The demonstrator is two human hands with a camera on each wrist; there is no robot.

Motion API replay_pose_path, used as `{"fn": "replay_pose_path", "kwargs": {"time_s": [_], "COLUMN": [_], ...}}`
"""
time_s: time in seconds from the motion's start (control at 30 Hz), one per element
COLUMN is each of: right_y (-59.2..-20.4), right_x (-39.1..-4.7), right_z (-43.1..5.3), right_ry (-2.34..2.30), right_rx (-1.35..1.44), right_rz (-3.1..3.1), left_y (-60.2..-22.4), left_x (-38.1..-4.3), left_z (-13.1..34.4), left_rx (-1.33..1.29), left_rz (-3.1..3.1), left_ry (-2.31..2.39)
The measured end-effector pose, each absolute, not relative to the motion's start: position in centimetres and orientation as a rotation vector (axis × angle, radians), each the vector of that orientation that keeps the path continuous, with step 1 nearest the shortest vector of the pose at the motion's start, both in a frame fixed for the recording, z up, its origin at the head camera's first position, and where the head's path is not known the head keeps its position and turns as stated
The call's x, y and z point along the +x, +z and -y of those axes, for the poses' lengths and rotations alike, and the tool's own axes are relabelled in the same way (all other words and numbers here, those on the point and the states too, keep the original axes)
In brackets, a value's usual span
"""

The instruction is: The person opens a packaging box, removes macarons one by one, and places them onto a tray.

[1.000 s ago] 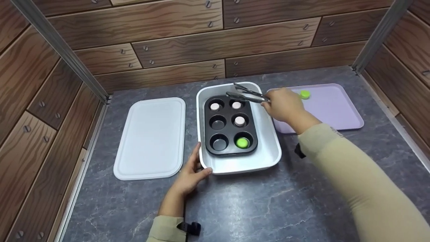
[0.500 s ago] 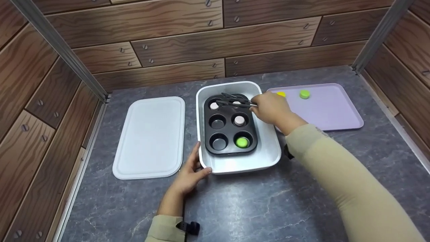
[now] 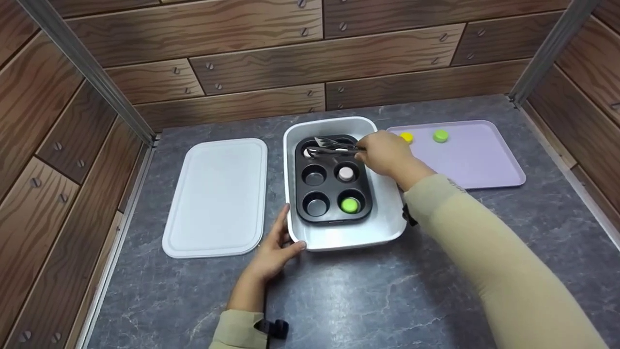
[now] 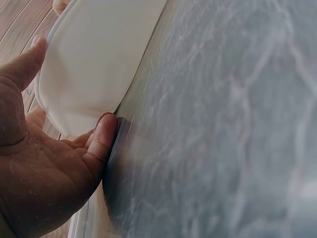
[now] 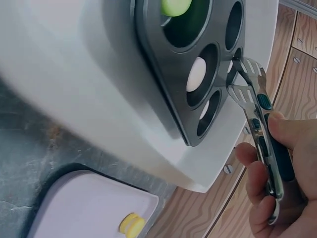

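My right hand (image 3: 386, 154) grips metal tongs (image 5: 262, 126) with dark grip pads. Their slotted tips reach over the back-left cup of a black muffin tin (image 3: 331, 186), around or just above a pink macaron (image 3: 308, 153). The tongs partly cover a second pink macaron (image 3: 341, 150) in the back-right cup. Another pink macaron (image 3: 346, 174) sits in the middle-right cup, and a green macaron (image 3: 349, 205) lies in the front-right one. The tin stands inside a white bin (image 3: 346, 239). My left hand (image 3: 270, 257) rests against the bin's front-left corner, fingers along the side and thumb at the front.
A lilac tray (image 3: 470, 160) on the right bears a yellow macaron (image 3: 407, 137) and a green macaron (image 3: 440, 135) near its back edge. On the left lies a white lid (image 3: 215, 198). Wood-patterned walls (image 3: 256, 82) enclose the grey marbled table (image 3: 348, 300).
My right hand has moved left with the tongs, from over the back-right cup to the back-left one. The yellow macaron has come into view. My left hand has stayed put.
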State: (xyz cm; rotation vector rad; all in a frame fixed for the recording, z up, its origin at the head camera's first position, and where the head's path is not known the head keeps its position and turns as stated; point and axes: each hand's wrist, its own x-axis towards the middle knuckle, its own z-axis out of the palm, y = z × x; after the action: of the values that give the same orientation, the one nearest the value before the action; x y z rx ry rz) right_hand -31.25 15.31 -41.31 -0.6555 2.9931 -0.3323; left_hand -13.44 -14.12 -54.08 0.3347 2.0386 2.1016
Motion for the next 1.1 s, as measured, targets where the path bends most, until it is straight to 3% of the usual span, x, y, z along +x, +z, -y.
{"fn": "replay_pose_path", "kwargs": {"time_s": [1.1], "right_y": [-40.3], "right_x": [-32.7], "right_z": [-10.9], "right_ry": [-0.117], "right_rx": [-0.539], "right_rz": [-2.928], "left_y": [-54.0], "left_x": [-13.5], "left_z": [14.2], "left_rx": [0.309], "left_rz": [-2.091], "left_ry": [2.061]}}
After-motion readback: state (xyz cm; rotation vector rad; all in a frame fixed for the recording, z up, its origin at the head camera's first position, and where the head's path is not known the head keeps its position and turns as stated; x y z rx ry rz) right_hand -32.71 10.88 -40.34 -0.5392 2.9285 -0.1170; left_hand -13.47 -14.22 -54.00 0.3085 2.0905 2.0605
